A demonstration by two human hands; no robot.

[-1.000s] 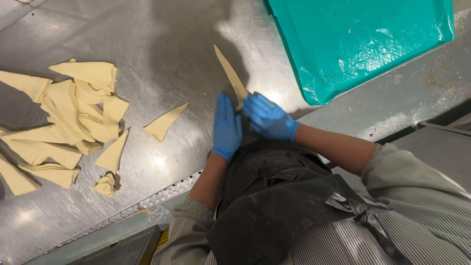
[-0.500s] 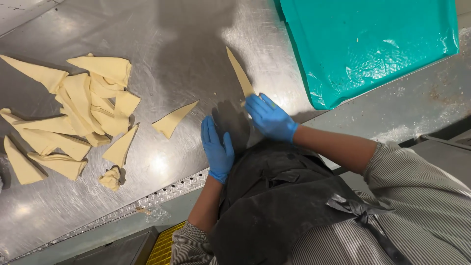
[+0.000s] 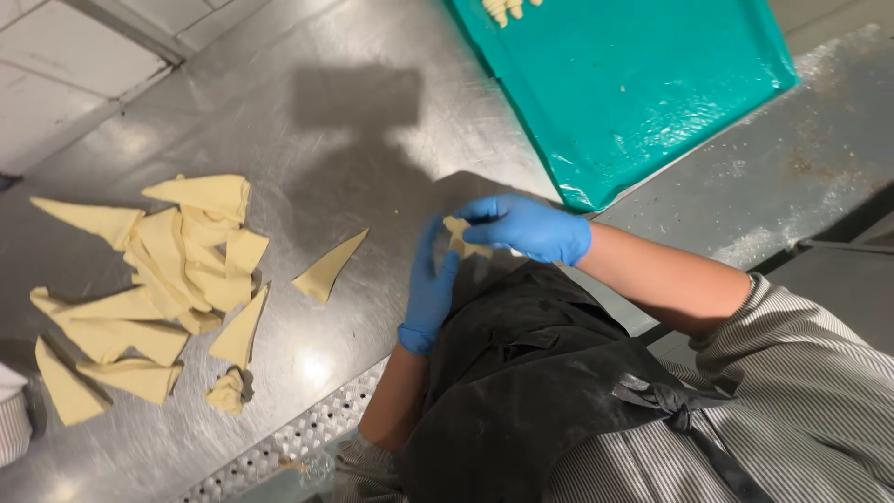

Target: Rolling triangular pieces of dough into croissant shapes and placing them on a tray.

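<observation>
While the head camera looks straight down, both gloved hands meet just above the near edge of the steel bench (image 3: 372, 121). The right hand (image 3: 526, 228) curls its fingers over a small piece of dough (image 3: 458, 235), and the left hand (image 3: 430, 284) stands upright beside it, fingers pressed against the same piece. So both hands are grasping that one piece, lifted off the bench between them, close to the dark apron (image 3: 521, 401). It looks already rolled up or bunched, though its exact shape is partly hidden by the gloves.

Over to the left, plenty is waiting: a heap of dough triangles (image 3: 177, 270) lies overlapping on the bench, with one single triangle (image 3: 328, 267) lying apart, nearer the hands. A small scrap of dough (image 3: 226, 391) sits at the near edge of the heap.

Up top, the green tray (image 3: 633, 84) is mostly bare; only a few pale shaped pieces (image 3: 507, 7) show at the frame's upper edge. Judging from that, the work seems to be early on: a few pieces set on the tray, one in the hands, and a large heap not yet shaped.
</observation>
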